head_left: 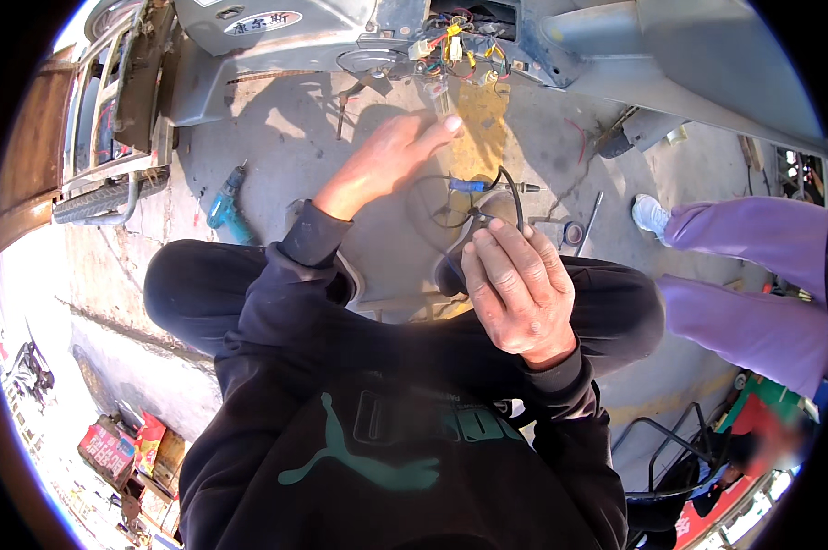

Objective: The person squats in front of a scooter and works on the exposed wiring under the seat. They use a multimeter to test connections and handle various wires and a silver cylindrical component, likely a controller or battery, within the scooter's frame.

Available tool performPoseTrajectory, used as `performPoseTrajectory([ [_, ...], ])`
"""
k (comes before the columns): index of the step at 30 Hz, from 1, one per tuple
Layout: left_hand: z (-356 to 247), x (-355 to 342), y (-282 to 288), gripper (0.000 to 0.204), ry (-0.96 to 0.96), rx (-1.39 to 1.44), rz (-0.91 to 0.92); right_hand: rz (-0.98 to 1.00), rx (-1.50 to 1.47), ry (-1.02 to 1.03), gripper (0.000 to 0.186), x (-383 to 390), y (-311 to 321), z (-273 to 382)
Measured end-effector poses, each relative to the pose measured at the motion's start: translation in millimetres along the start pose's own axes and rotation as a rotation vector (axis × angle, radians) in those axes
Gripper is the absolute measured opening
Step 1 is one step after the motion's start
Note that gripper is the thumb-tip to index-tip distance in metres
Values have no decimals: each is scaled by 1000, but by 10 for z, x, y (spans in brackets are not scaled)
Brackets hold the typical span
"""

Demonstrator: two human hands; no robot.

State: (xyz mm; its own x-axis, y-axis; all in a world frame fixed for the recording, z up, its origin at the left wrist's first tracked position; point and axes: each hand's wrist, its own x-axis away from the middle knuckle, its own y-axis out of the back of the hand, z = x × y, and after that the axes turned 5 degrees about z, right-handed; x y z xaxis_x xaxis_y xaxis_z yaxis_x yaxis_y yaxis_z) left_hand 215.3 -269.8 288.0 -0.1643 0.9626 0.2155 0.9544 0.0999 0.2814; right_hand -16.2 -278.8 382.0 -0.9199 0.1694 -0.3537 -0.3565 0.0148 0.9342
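My right hand (519, 289) is raised over my right knee, its fingers bent together around a black cable (507, 176). The cable rises out of the hand and loops down toward the ground. Beside that loop, close to my shoe, lies a slim pen-like tool with a blue handle (467, 185). My left hand (391, 156) stretches forward above the ground, its thumb held out and nothing visible in it. Its other fingers are partly hidden. Beyond it, a bundle of coloured wires with connectors (455, 46) hangs from an opening in a grey vehicle body (285, 46).
A teal cordless drill (227, 206) lies to the left. A roll of tape (573, 234) and a thin rod (591, 223) lie on the right. Further right stands a person in purple trousers (744, 229). A metal-framed cart (111, 119) is at the far left.
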Motion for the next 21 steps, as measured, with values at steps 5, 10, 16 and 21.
performPoseTrajectory([
  [5,-218,73,-72,79,-21,210,459,-47,7,186,20,14,202,116],
  [10,-417,236,-86,78,423,413,877,-102,85,379,26,92,296,30],
  [16,-256,375,-152,68,313,322,829,-88,172,494,24,-88,441,-71],
  [21,-433,415,-38,72,44,51,770,-104,271,546,18,-255,516,-146],
])
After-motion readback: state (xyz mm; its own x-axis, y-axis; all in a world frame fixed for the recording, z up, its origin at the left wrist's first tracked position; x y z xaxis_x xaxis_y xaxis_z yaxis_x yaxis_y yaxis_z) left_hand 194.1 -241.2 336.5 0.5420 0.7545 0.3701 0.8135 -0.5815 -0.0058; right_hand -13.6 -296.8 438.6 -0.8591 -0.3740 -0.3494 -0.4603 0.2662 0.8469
